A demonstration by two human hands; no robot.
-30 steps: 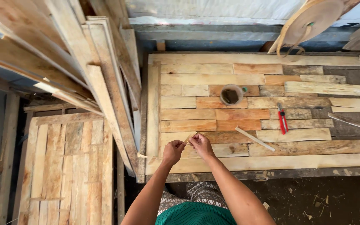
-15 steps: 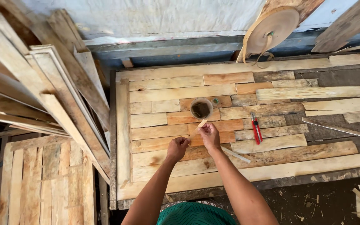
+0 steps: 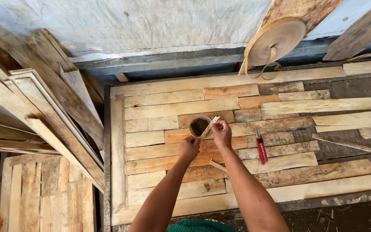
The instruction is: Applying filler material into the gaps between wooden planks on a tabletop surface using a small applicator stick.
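Your right hand [image 3: 222,131] pinches a thin wood strip [image 3: 208,127] over the round cup [image 3: 199,125]; your left hand [image 3: 190,148] is curled narrow, touching the strip's lower end.

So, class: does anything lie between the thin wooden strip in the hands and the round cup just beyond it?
Nothing visible does. The wooden strip, pinched in the right hand, already has its tip over the rim of the cup; the left hand sits nearer the person.

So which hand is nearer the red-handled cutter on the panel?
Right. The right hand sits just left of the red-handled cutter, pinching a wood sliver; the left hand lies farther left.
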